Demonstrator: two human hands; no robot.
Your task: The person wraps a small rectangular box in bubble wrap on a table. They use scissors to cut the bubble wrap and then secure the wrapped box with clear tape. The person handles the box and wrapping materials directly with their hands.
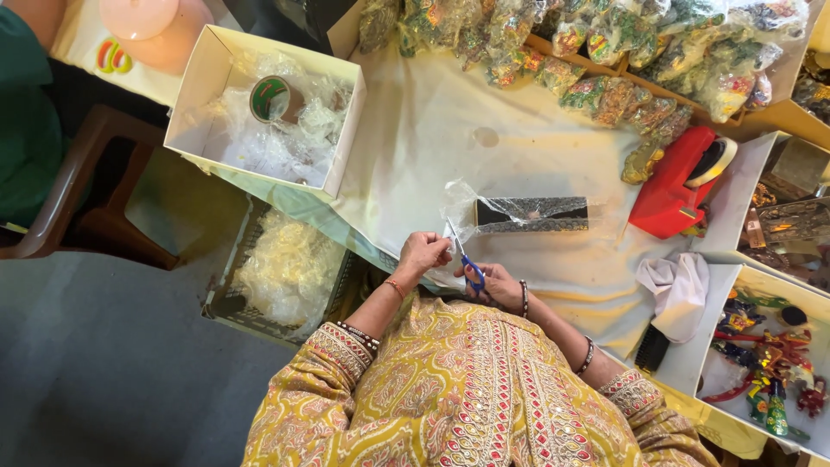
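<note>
Left hand point(421, 253): pinching the edge of the clear plastic wrap point(460, 207) just below frame centre, fingers closed on the film and pulling it taut.
Right hand point(493, 284): closed around the blue-handled scissors point(467, 259), blades pointing up towards the film.
Wrapped box point(532, 214): lying flat at frame centre on the white table cloth point(432, 130), long and dark, with loose film bunching off its left end.
Cutting well: I'd say she is doing right by keeping that film stretched; slack plastic folds between blades instead of shearing, so the snip should come close to the box end with the pinch held firm.
Red tape dispenser point(679, 186): sitting right of centre, well apart from both hands.
White carton point(264, 108): in the upper left, holding a tape roll point(275, 98) and plastic scraps.
Crate of film point(290, 272): at lower left, beside the table edge.
Wrapped packets point(605, 43): piling along the top right.
</note>
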